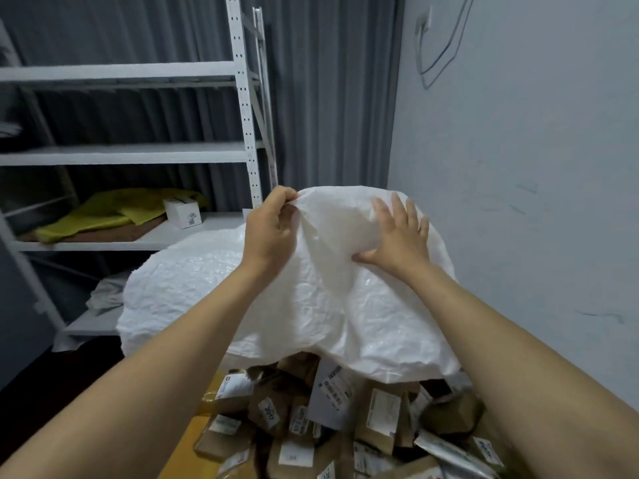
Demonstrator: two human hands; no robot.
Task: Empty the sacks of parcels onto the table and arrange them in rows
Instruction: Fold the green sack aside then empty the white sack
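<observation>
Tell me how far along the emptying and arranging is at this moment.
Done: a heap of parcels lies spilled under the mouth of the sack. In hand: the left hand pinches the upended sack's top while the right hand presses flat on it. Left: nothing is in rows yet, and another white sack behind looks full.

Glossy white woven sack [311, 299], brown parcels [332, 420] with white printed labels at 6 o'clock, yellow cloth [103, 212] at 9 o'clock, white shelving [245, 108], grey pleated curtain [328, 91]
</observation>
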